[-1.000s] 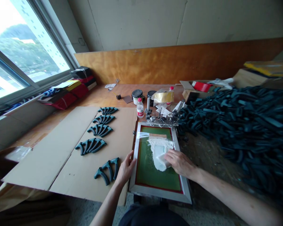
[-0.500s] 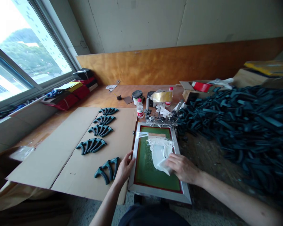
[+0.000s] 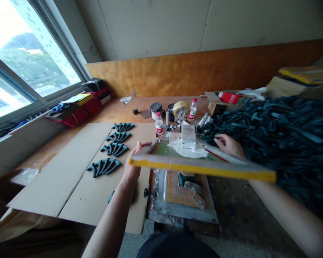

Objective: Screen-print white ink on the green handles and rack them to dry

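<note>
My left hand [image 3: 133, 165] grips the left side of a screen printing frame [image 3: 201, 168], whose near edge is lifted and carries yellow tape. On its green mesh lies white ink [image 3: 174, 147], with a pale scraper [image 3: 188, 136] standing in it. My right hand [image 3: 230, 146] is beyond the frame's right side, at the edge of a pile of dark green plastic parts [image 3: 282, 132]. Its fingers are curled together; what they hold, if anything, I cannot make out. Below the raised frame, a dark green part [image 3: 182, 179] sits on a wooden block [image 3: 174, 191] on the base plate.
Cardboard [image 3: 78, 172] to the left carries several fanned groups of dark green parts [image 3: 104, 167]; my left forearm partly covers the nearest. Behind the frame stand bottles [image 3: 159, 123], tubs [image 3: 156, 111] and a tape roll [image 3: 181, 107]. A black knob [image 3: 145, 192] sticks out left of the base.
The frame has swung up from lying flat, my left hand rising with it. My right hand has left the scraper, now upright in the ink, and moved right to the pile.
</note>
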`<state>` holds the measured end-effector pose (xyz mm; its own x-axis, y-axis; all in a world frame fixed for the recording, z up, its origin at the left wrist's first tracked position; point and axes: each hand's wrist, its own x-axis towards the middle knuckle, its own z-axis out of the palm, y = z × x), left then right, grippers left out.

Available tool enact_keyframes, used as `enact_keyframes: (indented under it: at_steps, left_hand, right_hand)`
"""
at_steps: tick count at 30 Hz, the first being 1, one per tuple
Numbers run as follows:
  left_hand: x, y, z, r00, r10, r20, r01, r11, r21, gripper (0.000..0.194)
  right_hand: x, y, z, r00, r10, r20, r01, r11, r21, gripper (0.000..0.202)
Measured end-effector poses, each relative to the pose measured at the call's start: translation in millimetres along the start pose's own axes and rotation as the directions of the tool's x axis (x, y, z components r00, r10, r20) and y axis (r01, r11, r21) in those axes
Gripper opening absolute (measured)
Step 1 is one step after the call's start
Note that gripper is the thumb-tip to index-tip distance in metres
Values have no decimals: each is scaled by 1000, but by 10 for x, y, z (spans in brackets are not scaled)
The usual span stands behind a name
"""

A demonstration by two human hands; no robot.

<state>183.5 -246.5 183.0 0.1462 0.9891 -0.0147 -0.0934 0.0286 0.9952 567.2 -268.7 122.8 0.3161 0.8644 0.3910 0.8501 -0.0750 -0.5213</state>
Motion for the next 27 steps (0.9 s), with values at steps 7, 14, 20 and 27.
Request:
enact_keyframes:
  at_steps: [7,14,20,27]
  left_hand:
    - [306,112,305,983,79,-163,-103,985,-139,52]
    - [-897,-1032,710,712,-632,306,662,750,10,74]
    - [-1065,-1435,245,789,-606,-96,577,786,-221,56]
    - [-1241,-1692,-1503,530,-502,-683,626,776,-85,29]
  right_hand:
    - [-1063,0,624,885,-128,448,154,988,-22,34]
    - [-1529,-737,645,854,-27,519,90,991,-96,9]
    - [-1357,-753,654,792,-434,429,407,899,159,13]
    - [57,934,450,950,-205,237,251,951,-183,31]
